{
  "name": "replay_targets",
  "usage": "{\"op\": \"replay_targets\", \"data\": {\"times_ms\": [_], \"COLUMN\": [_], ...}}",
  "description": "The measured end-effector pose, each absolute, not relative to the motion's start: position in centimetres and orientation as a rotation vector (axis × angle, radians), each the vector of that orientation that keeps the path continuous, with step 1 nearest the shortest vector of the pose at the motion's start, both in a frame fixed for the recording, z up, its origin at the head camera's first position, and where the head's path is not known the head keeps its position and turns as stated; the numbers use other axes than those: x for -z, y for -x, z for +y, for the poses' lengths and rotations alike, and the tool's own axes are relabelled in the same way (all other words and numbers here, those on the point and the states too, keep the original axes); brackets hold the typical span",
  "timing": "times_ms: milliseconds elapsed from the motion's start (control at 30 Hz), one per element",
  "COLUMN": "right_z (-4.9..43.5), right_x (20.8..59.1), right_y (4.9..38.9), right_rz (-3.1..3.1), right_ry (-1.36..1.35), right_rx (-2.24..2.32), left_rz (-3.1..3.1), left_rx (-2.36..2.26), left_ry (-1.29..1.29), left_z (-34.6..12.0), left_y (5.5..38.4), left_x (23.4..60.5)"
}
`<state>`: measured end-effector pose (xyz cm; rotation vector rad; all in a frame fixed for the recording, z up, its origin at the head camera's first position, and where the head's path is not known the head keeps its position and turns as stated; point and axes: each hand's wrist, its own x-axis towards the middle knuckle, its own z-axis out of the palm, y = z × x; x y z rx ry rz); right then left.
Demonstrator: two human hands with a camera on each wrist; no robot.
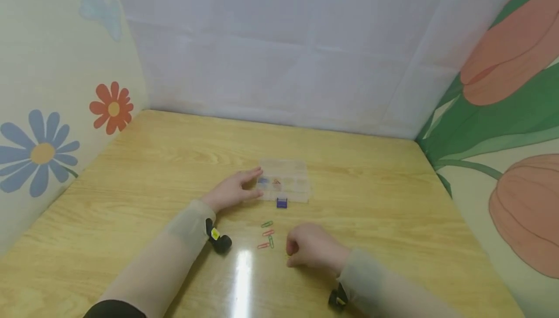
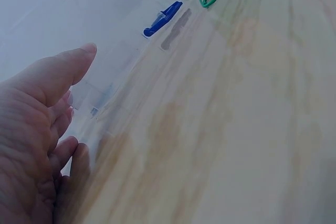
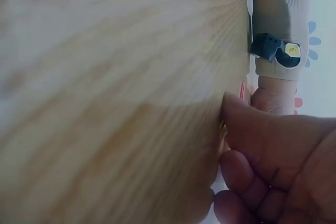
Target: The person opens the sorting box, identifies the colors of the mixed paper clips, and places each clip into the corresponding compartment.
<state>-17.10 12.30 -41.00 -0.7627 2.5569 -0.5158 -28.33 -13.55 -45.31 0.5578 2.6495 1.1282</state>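
Note:
A clear compartment box [image 1: 286, 166] with a blue latch [image 1: 282, 203] lies on the table, lid apparently raised at the back. Small blue pieces [image 1: 263, 180] and red pieces [image 1: 276, 182] sit in two of its compartments. My left hand [image 1: 231, 192] is at the box's left side, thumb and fingers spread; whether it touches the wall I cannot tell. Nearer me lie green paper clips [image 1: 267, 224] and pink paper clips [image 1: 268, 233]. Just right of these, my right hand [image 1: 314, 246] pinches a small yellow paper clip [image 1: 288, 257] at the table surface, mostly hidden by the fingertips.
The wooden table [image 1: 371, 196] runs back to a white cloth [image 1: 279, 65]. Painted panels with a red flower [image 1: 112, 108] on the left and tulips [image 1: 515, 56] on the right bound the sides. A bright reflection lies between the forearms.

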Motion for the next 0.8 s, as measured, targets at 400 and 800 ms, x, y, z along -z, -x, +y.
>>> {"op": "replay_targets", "data": {"times_ms": [400, 800], "right_z": [12.16, 12.60], "right_x": [40.74, 40.25], "right_y": [16.81, 17.43], "right_rz": [2.533, 2.494], "right_ry": [0.753, 0.681], "right_rx": [0.511, 0.710], "left_rz": [2.641, 2.655], "left_rx": [-1.135, -1.113], "left_ry": [-0.562, -0.555], "left_z": [-13.46, -13.51], "left_y": [28.29, 28.28], "left_x": [45.16, 45.22]}}
